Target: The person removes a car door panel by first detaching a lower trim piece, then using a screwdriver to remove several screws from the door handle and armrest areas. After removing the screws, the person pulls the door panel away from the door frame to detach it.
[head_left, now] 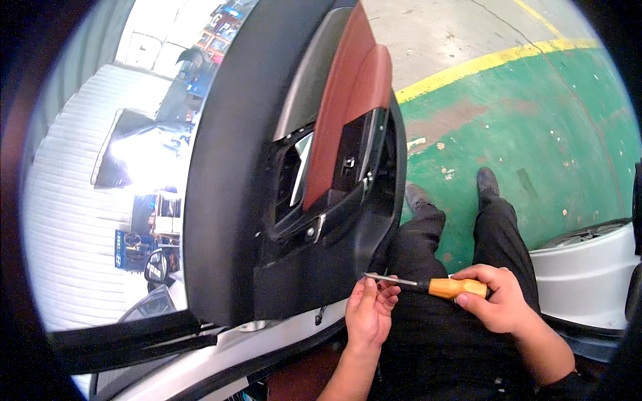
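Note:
My right hand [495,297] grips a screwdriver by its orange-yellow handle [447,288], and the metal shaft [394,279] points left. My left hand [370,313] is at the shaft's tip, thumb and forefinger pinched together there, the other fingers curled. Whether a small part sits between those fingertips is too small to tell. Just beyond the hands stands a car door panel [234,167], black with a reddish-brown armrest section [348,107]. In it, a dark opening [287,177] shows around the inner handle area, and a small silver bracket [316,228] sits below.
My legs stand on a green floor [481,127] with a yellow line [468,72]. A white curved car part [585,274] lies at the right. A white door sill [287,337] runs along the lower left. Shelves with parts [221,33] show beyond the door.

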The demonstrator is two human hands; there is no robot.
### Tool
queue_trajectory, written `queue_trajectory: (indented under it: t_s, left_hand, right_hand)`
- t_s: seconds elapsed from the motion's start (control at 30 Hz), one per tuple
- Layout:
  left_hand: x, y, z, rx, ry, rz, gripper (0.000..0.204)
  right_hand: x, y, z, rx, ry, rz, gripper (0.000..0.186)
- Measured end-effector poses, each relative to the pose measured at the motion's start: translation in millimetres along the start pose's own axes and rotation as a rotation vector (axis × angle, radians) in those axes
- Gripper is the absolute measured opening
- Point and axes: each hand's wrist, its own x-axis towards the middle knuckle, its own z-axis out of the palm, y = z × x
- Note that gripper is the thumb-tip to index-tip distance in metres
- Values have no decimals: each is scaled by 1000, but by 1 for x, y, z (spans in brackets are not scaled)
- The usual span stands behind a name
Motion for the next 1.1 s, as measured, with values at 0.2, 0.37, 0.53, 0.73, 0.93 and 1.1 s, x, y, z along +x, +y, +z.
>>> queue_trajectory:
  t_s: [0.2, 0.37, 0.53, 0.73, 0.93, 1.1]
  left_hand:
    - [63, -10, 46, -49, -163, -109, 21]
    - [132, -41, 76, -75, -124, -132, 22]
    - [178, -69, 77, 5, -123, -254, 20]
    - [200, -85, 69, 27, -108, -331, 19]
    - [219, -103, 62, -89, -127, -426, 20]
    - [228, -118, 80, -252, -283, -489, 21]
  right_hand:
    - [21, 30, -41, 89, 141, 69, 25]
    - [55, 61, -66, 82, 254, 220, 23]
    - [68, 117, -67, 78, 333, 383, 26]
    - [64, 145, -68, -7, 319, 599, 36]
    - [72, 160, -76, 163, 310, 826, 46]
    - [86, 177, -95, 232, 340, 504, 47]
